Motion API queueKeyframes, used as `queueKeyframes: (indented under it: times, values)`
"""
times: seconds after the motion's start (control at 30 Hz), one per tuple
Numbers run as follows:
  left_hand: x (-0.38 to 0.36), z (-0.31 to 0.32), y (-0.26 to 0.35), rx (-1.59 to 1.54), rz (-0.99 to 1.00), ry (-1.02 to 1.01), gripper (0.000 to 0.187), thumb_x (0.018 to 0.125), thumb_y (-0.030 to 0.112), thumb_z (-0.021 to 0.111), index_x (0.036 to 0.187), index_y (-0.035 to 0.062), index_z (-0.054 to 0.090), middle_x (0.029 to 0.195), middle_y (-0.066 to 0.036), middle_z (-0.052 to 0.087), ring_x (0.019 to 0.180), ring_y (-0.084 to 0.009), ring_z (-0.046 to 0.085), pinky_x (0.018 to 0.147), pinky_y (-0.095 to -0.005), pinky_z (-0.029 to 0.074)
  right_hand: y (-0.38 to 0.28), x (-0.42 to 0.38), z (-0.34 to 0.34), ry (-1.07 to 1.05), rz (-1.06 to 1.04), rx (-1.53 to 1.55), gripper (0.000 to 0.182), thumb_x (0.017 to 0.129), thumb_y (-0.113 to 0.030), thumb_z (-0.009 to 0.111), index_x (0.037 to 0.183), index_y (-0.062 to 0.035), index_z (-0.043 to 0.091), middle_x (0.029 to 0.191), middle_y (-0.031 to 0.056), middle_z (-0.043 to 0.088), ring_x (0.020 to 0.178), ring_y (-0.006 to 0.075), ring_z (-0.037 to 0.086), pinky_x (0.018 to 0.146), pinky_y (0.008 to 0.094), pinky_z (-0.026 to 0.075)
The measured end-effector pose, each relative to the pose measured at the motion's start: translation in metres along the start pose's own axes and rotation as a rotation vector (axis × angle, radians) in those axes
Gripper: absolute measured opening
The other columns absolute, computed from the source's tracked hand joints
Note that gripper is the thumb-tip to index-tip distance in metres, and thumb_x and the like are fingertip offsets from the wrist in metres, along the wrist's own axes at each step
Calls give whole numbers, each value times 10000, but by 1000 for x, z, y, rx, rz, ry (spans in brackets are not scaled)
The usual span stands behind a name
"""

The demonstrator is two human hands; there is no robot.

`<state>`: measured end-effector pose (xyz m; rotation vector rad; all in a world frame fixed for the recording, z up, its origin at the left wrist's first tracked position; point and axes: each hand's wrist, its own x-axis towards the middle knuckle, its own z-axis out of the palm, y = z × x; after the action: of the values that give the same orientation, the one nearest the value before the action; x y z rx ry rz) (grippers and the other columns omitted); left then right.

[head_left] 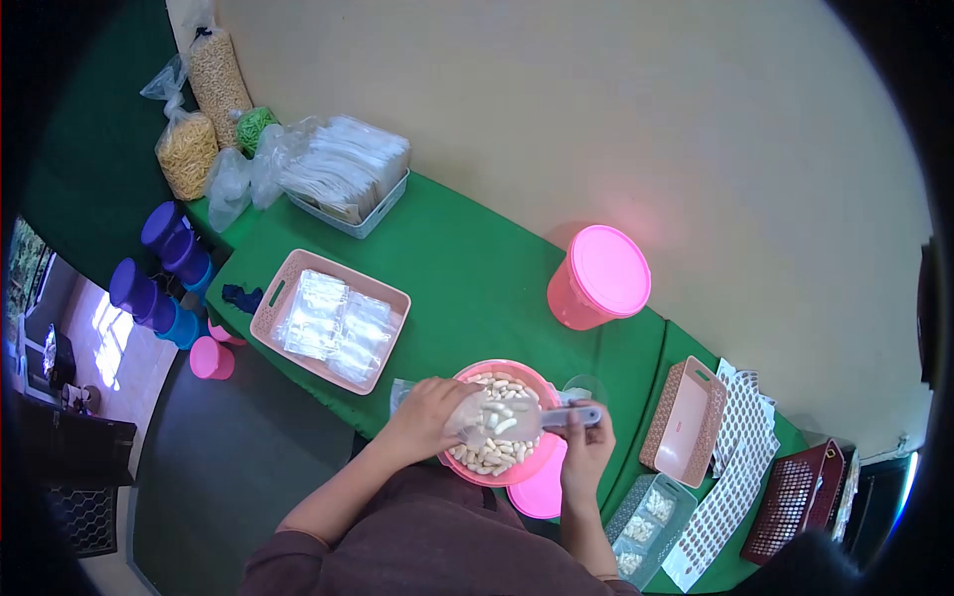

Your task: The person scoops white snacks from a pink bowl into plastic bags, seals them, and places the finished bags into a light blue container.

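At the near edge of a green-covered worktop (477, 268), the right hand (586, 452) gripped a clear scoop (507, 419) over a pink tub (502, 422) of pale capsule-like pieces, while the left hand (427, 415) pinched a small clear bag (467, 417) at its mouth. Filled bags already lay in the pink basket (328, 320) toward the left edge; the tub remained well stocked. A lidded pink container (599, 276) stood against the beige wall (596, 119).

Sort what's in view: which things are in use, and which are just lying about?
In use: left hand, right hand, scoop, bowl of capsules.
Lying about: lidded tub, tray of bags, purple jars, blister sheets.
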<state>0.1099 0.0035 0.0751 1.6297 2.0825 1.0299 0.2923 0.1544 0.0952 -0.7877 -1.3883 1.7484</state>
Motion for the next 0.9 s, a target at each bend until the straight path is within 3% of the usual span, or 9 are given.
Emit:
queueKeyframes:
  times: [0.1, 0.17, 0.33, 0.37, 0.43, 0.57, 0.7, 0.77, 0.9]
  values:
    - [3, 5, 6, -20, 42, -13, 750, 612, 164, 806, 1258, 79, 436, 1149, -133, 548, 1085, -338, 515, 936, -449, 414, -7, -20, 3, -71, -139, -271, 207, 881, -57, 654, 1024, 58, 558, 996, 130, 633, 909, 229, 662, 787, 316, 546]
    - [-4, 21, -6, -67, 76, 84, 742, 652, 167, 806, 1241, 70, 365, 1162, -148, 547, 1080, -341, 534, 925, -440, 430, -6, -26, -1, -145, -505, -471, 296, 895, -198, 666, 1018, 38, 539, 967, 159, 622, 870, 226, 653, 736, 326, 546]
    - [-4, 27, -13, -247, 70, 286, 709, 759, 210, 780, 1158, 77, 210, 1221, -193, 529, 1108, -309, 558, 916, -394, 452, -9, -24, 0, 165, -705, -242, 226, 931, -181, 606, 984, 22, 522, 864, 115, 589, 736, 199, 617, 678, 329, 549]
    - [-2, 23, -11, -343, 82, 397, 646, 787, 194, 753, 1194, 53, 272, 1235, -189, 526, 1078, -311, 575, 902, -384, 465, -7, -22, -3, 161, -705, -241, 226, 931, -181, 606, 984, 22, 522, 864, 115, 589, 736, 199, 617, 678, 329, 549]
    - [1, 10, -5, -439, 98, 510, 590, 816, 179, 726, 1230, 29, 334, 1249, -184, 523, 1048, -313, 591, 888, -375, 478, -1, -15, -11, 222, -288, -316, 121, 919, -75, 599, 967, 24, 549, 904, 112, 610, 813, 177, 632, 706, 303, 540]
    - [-3, -4, -2, -667, -129, 432, 399, 915, 156, 612, 1235, 5, 428, 1225, -166, 551, 1093, -230, 572, 898, -337, 467, 44, 8, -33, -234, 281, -367, 232, 900, -73, 619, 1107, 8, 554, 985, 121, 610, 842, 192, 630, 774, 315, 546]
    - [-2, 1, 7, -889, -218, 584, 300, 940, 158, 592, 1177, -2, 501, 1148, -150, 598, 1069, -198, 597, 870, -311, 484, 34, 4, -22, -357, 58, -755, 372, 865, -102, 657, 1201, -7, 527, 1120, 166, 576, 995, 250, 600, 878, 373, 504]
    - [-5, 0, 12, -1023, -290, 476, 282, 939, 154, 596, 1156, -6, 513, 1106, -138, 613, 1014, -193, 619, 851, -304, 494, 6, 2, -2, -164, -401, -1154, 429, 852, -140, 668, 1231, 0, 524, 1163, 160, 577, 1139, 280, 530, 1010, 406, 393]
    - [-2, 16, 19, -1092, -263, 315, 255, 939, 124, 592, 1140, -15, 517, 1003, -110, 650, 882, -179, 658, 811, -291, 515, 0, -1, 10, -204, -377, -867, 477, 816, -144, 707, 1239, -17, 525, 1234, 163, 537, 1218, 272, 470, 1017, 398, 367]
